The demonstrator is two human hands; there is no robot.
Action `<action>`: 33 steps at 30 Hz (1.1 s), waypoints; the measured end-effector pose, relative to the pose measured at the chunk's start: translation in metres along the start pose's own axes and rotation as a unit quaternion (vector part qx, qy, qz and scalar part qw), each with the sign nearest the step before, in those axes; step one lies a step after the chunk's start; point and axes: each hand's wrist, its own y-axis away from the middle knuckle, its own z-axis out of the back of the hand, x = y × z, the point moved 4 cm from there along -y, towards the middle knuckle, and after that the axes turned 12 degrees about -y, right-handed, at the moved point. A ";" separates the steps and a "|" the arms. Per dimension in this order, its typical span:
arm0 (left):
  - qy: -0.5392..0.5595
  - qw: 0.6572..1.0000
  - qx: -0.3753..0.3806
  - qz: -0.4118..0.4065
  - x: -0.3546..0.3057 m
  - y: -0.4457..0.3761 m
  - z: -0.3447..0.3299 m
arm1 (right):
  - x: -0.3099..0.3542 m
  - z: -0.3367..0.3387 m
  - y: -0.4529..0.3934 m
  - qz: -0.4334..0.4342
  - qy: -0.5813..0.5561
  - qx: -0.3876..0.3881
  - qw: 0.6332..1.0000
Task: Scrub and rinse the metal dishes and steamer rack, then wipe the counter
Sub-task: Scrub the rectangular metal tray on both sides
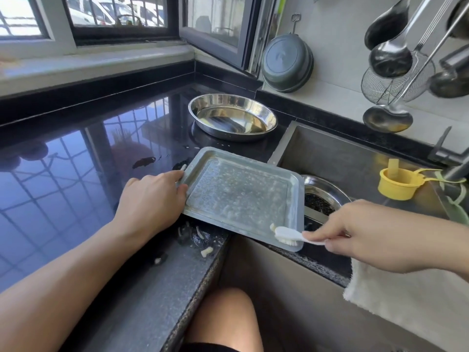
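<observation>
head view: the right hand pinches a white brush against the near corner of a soapy rectangular metal tray, which the left hand grips by its far edge, half over the sink. an oval metal dish waits behind on the black counter, where scraps remain; rinsing and wiping look still ahead.

No readable txt, labels, brands or nos. anywhere in view.
</observation>
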 end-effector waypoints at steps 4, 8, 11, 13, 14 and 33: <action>0.000 1.000 -0.010 0.001 0.001 -0.002 0.000 | -0.006 0.000 0.017 0.024 -0.054 0.016 0.998; -0.003 1.000 -0.009 0.002 0.002 -0.003 -0.004 | 0.006 -0.018 0.011 0.062 -0.019 0.006 0.998; 0.000 1.000 -0.007 -0.002 0.002 -0.003 -0.003 | 0.028 -0.039 -0.011 0.131 -0.006 -0.034 0.991; 0.002 1.000 -0.007 -0.002 0.002 -0.002 -0.001 | 0.039 -0.036 -0.013 0.148 -0.024 -0.045 0.988; 0.004 1.000 -0.007 -0.003 0.001 -0.002 -0.001 | 0.041 -0.031 -0.011 0.149 -0.034 -0.043 0.987; 0.010 1.000 -0.014 -0.001 0.002 -0.005 -0.006 | 0.035 -0.026 -0.025 0.128 0.011 -0.097 0.987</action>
